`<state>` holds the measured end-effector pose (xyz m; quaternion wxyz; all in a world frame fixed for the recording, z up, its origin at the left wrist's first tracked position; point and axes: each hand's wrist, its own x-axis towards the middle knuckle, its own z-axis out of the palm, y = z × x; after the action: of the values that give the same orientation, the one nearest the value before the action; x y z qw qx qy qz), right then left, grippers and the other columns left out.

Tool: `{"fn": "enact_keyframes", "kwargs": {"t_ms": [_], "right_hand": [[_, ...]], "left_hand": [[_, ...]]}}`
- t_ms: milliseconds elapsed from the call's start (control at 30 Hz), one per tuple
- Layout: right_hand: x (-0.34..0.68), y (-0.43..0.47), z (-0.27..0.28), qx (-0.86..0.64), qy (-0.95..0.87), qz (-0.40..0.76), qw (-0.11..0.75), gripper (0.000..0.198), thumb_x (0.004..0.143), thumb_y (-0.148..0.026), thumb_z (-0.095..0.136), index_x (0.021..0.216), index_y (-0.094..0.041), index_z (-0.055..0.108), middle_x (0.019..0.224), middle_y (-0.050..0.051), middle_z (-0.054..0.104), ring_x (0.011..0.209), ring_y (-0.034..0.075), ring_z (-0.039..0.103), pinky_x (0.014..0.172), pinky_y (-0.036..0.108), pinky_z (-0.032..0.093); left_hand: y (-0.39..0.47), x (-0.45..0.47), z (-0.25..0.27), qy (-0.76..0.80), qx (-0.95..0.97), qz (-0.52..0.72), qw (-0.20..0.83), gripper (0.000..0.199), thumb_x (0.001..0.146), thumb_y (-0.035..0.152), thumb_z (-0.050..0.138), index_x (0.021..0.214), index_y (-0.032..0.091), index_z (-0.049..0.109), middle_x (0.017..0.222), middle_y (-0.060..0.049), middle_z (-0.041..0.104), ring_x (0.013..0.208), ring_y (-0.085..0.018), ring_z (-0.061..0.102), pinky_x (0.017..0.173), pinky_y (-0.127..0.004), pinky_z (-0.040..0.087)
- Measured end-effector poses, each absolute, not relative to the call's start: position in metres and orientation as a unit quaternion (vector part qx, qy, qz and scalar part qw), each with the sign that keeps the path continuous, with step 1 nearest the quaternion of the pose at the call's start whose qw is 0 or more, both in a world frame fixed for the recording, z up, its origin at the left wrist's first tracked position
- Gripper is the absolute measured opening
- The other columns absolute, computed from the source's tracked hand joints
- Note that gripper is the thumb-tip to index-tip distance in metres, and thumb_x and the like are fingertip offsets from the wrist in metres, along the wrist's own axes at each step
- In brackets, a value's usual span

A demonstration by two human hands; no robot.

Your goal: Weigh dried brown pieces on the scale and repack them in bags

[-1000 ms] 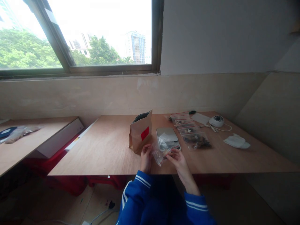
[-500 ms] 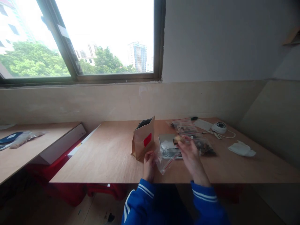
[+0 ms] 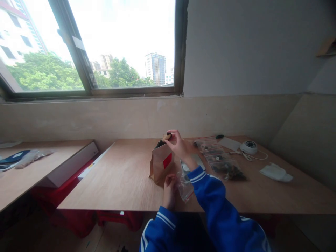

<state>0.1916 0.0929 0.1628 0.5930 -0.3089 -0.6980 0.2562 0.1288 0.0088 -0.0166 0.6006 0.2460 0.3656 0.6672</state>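
Note:
A brown paper bag (image 3: 159, 164) with a red label stands upright on the table, its top open. Just over that opening, my right hand (image 3: 179, 144) pinches a small tan and dark piece (image 3: 166, 137), perhaps dried mushroom; I cannot tell its exact kind. Low by the bag's right side, my left hand (image 3: 170, 187) has its fingers closed on the edge of a clear zip bag (image 3: 186, 189) with a red seal line. Behind the zip bag lies a flat silver scale (image 3: 198, 161), partly covered by my right forearm.
Several zip bags of dark and brown dried pieces (image 3: 232, 171) lie right of the scale. Farther right are a white dome camera (image 3: 248, 147) with its cable and a crumpled white cloth or tissue (image 3: 276, 172). A second table (image 3: 68, 148) stands at the left, red stools (image 3: 120, 218) below.
My right hand has carried the tan piece leftward and up, from above the scale to the paper bag's mouth. My left hand stays low with the zip bag.

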Motion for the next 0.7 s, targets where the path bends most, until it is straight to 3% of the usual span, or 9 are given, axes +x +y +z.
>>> {"fn": "enact_keyframes", "kwargs": {"t_ms": [100, 200, 333, 433, 567, 700], "right_hand": [[0.198, 0.088, 0.168, -0.323, -0.735, 0.211, 0.557, 0.030, 0.081, -0.025, 0.061, 0.110, -0.026, 0.055, 0.096, 0.001, 0.068, 0.088, 0.018, 0.065, 0.081, 0.031, 0.050], [0.205, 0.088, 0.169, -0.324, -0.783, 0.163, 0.506, 0.014, 0.086, -0.027, 0.055, 0.095, -0.023, 0.064, 0.095, 0.003, 0.069, 0.093, 0.019, 0.063, 0.087, 0.033, 0.047], [0.207, 0.088, 0.164, -0.295, -0.821, 0.130, 0.471, 0.026, 0.092, -0.034, 0.047, 0.086, -0.022, 0.069, 0.103, 0.006, 0.067, 0.109, 0.020, 0.057, 0.100, 0.037, 0.040], [0.213, 0.075, 0.166, -0.304, -0.804, 0.127, 0.496, 0.028, 0.094, -0.036, 0.044, 0.098, -0.023, 0.068, 0.115, 0.007, 0.062, 0.115, 0.020, 0.053, 0.103, 0.038, 0.038], [0.241, 0.047, 0.158, -0.370, -0.744, 0.123, 0.542, 0.026, 0.092, -0.036, 0.045, 0.103, -0.026, 0.067, 0.110, 0.007, 0.063, 0.112, 0.023, 0.053, 0.103, 0.042, 0.036], [0.280, 0.017, 0.102, -0.493, -0.611, 0.145, 0.602, 0.030, 0.087, -0.045, 0.050, 0.102, -0.024, 0.064, 0.107, 0.009, 0.062, 0.108, 0.027, 0.054, 0.099, 0.046, 0.038]], "left_hand": [[0.009, 0.129, -0.017, 0.365, 0.245, 0.669, 0.600, 0.021, 0.070, 0.030, 0.072, 0.084, 0.021, 0.060, 0.082, -0.001, 0.059, 0.070, -0.013, 0.058, 0.065, -0.025, 0.047], [0.008, 0.130, -0.015, 0.370, 0.244, 0.669, 0.597, 0.022, 0.070, 0.030, 0.072, 0.085, 0.020, 0.059, 0.081, -0.001, 0.059, 0.069, -0.013, 0.058, 0.065, -0.026, 0.047], [0.006, 0.130, -0.011, 0.373, 0.247, 0.667, 0.595, 0.023, 0.069, 0.031, 0.072, 0.085, 0.020, 0.059, 0.082, -0.002, 0.060, 0.070, -0.015, 0.059, 0.067, -0.028, 0.048], [0.006, 0.130, -0.011, 0.377, 0.247, 0.666, 0.594, 0.023, 0.069, 0.032, 0.072, 0.084, 0.021, 0.059, 0.081, -0.002, 0.060, 0.070, -0.015, 0.060, 0.066, -0.028, 0.049], [0.007, 0.130, -0.012, 0.380, 0.239, 0.671, 0.591, 0.023, 0.068, 0.029, 0.073, 0.084, 0.020, 0.060, 0.080, -0.001, 0.061, 0.070, -0.013, 0.060, 0.063, -0.025, 0.048], [0.007, 0.130, -0.009, 0.372, 0.232, 0.675, 0.594, 0.028, 0.063, 0.031, 0.076, 0.084, 0.019, 0.061, 0.083, -0.001, 0.062, 0.069, -0.014, 0.061, 0.061, -0.025, 0.048]]}}
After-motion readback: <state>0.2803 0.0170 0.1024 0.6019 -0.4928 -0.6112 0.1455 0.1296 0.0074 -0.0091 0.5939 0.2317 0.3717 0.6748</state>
